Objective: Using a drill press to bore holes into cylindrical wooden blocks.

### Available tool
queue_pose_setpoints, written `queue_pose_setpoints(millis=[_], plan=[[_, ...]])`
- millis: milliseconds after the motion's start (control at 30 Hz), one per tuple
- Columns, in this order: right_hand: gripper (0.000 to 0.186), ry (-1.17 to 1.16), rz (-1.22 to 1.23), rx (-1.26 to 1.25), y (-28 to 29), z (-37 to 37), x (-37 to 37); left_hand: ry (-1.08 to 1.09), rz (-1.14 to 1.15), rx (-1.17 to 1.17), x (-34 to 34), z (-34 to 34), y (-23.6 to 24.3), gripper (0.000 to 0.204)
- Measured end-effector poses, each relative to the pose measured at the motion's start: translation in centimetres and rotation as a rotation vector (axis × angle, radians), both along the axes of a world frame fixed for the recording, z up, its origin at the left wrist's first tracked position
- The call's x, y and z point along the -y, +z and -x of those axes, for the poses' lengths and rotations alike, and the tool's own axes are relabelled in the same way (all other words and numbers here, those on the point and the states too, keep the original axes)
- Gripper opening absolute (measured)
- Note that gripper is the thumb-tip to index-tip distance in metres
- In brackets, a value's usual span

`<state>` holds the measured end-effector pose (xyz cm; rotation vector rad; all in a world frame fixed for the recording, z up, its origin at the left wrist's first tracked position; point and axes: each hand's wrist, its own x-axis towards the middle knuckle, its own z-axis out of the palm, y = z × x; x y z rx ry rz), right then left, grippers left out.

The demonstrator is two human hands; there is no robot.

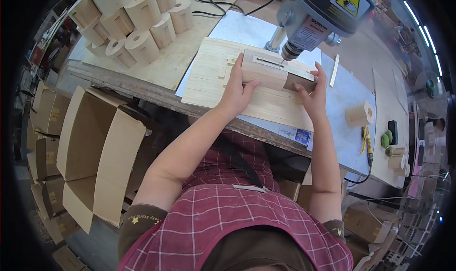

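Left hand (236,91) and right hand (312,96) clamp the wood block (264,73) ends under the drill (289,52); looks light, stiff, non-slippery, best gripped at ends.

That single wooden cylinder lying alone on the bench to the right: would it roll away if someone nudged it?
The wooden cylinder lies on its curved side, so a nudge would probably roll it across the flat bench. It looks like solid pale wood with a centre hole, likely stiff and fairly light. Its smooth surface may slip a little.
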<state>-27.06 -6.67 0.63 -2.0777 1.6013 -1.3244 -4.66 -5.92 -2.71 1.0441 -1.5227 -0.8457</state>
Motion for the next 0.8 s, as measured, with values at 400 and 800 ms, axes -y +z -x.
queue_pose_setpoints(millis=[400, 800], plan=[[0.048, -0.122, 0.237, 0.021, 19.7, 1.8, 3.9, -0.027, -0.116, -0.02, 0.2, 0.2, 0.6, 0.072], [0.033, 0.044, 0.146, 0.042, 20.4, 1.9, 6.1, -0.105, -0.205, -0.226, 0.1, 0.2, 0.9, 0.071]])
